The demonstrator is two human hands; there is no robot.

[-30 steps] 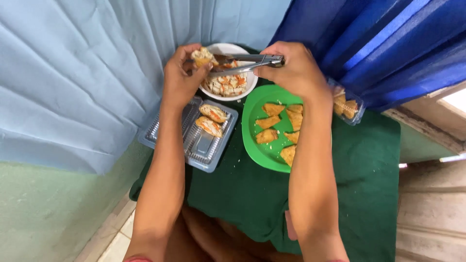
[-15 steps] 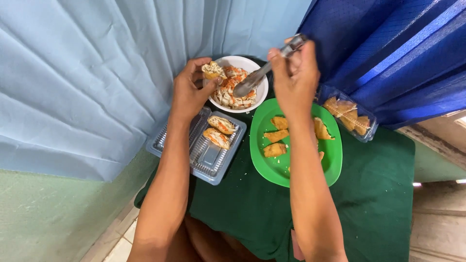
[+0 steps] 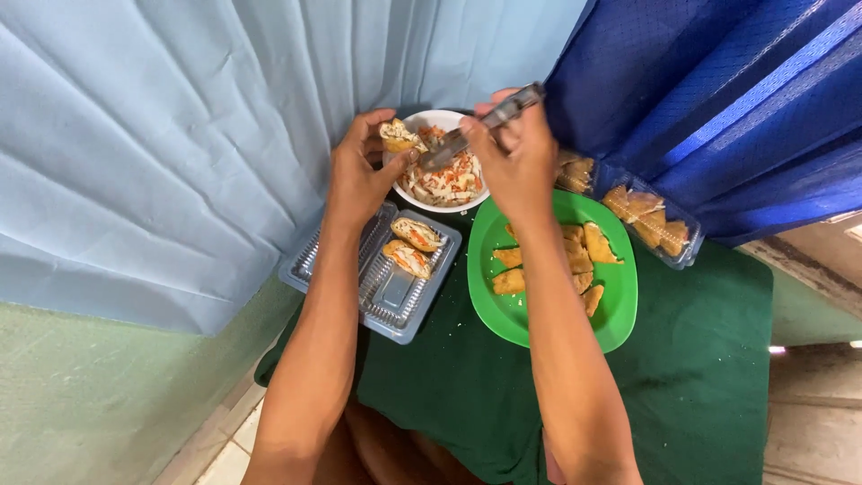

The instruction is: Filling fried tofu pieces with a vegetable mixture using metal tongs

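Note:
My left hand (image 3: pixel 359 175) holds a small fried pastry shell (image 3: pixel 396 136) over the rim of a white bowl (image 3: pixel 476 199) of shredded orange and white filling. My right hand (image 3: pixel 514 162) grips a metal spoon (image 3: pixel 476 128), whose bowl end points down-left toward the pastry and the filling. Two filled pastries (image 3: pixel 413 244) lie in an open clear plastic tray (image 3: pixel 395 301) just below my left hand.
A green plate (image 3: pixel 620 314) with several fried pastry pieces sits under my right forearm. A clear box of more fried pieces (image 3: pixel 648 220) stands at the right by a blue curtain (image 3: pixel 718 99). A pale blue curtain (image 3: pixel 180 135) hangs left. Dark green cloth (image 3: pixel 700 395) covers the table.
The view has shifted slightly. My right hand has tilted the spoon from the bowl toward the pastry in my left hand. My left hand keeps the pastry over the bowl's rim.

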